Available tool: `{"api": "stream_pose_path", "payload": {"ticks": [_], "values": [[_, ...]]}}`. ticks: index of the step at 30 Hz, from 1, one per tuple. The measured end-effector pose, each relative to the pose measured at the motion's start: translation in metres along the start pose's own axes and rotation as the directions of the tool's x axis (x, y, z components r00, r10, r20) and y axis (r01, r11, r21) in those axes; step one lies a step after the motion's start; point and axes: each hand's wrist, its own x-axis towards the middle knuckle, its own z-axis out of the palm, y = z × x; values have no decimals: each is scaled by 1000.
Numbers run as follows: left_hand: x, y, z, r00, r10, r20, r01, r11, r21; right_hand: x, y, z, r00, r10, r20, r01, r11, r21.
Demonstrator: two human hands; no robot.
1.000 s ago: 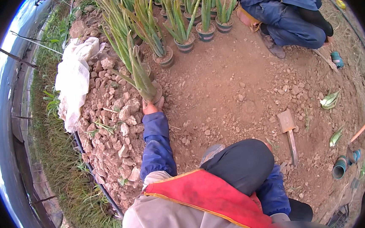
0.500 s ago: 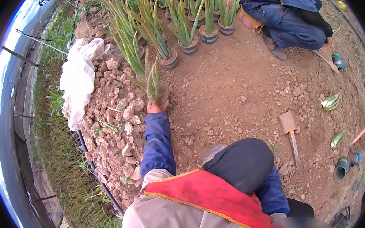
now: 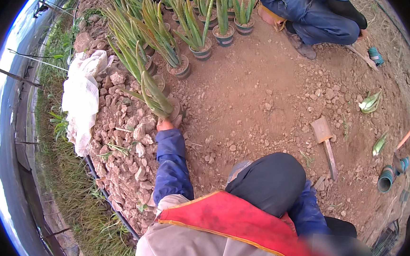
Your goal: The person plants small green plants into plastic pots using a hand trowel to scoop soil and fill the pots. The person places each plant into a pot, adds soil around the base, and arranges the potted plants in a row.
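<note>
My left hand [image 3: 168,122] is closed around the near side of a small pot that holds an aloe plant [image 3: 154,95]. The plant's thick green leaves lean to the left, toward the row of potted aloes [image 3: 174,61] just beyond it. Soil fills the top of this pot, and my fingers are partly hidden by it. Of my right arm only the blue sleeve [image 3: 307,209] shows, beside my bent knee; the right hand itself is out of sight.
A trowel with a wooden handle [image 3: 325,148] lies on the soil to the right. Beyond are loose aloe offsets [image 3: 371,102] and empty green pots [image 3: 385,181]. A person [image 3: 312,26] crouches at the far right. Stones [image 3: 135,132] and a white sack [image 3: 82,98] border the left.
The aloe in my left hand has tipped further left. The whole scene has shifted slightly left in the picture. The trowel and pots have stayed in place on the ground.
</note>
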Motion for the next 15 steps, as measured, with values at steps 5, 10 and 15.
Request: {"api": "stream_pose_path", "payload": {"ticks": [5, 10, 15], "values": [[5, -4, 9, 999, -47, 15, 47, 999, 22, 10, -2, 5, 999, -32, 11, 32, 999, 8], [1, -7, 5, 993, -76, 86, 78, 997, -22, 13, 5, 7, 1000, -23, 2, 23, 995, 93], [9, -17, -3, 995, -85, 52, 93, 979, -181, 16, -2, 8, 1000, 20, -5, -20, 995, 102]]}}
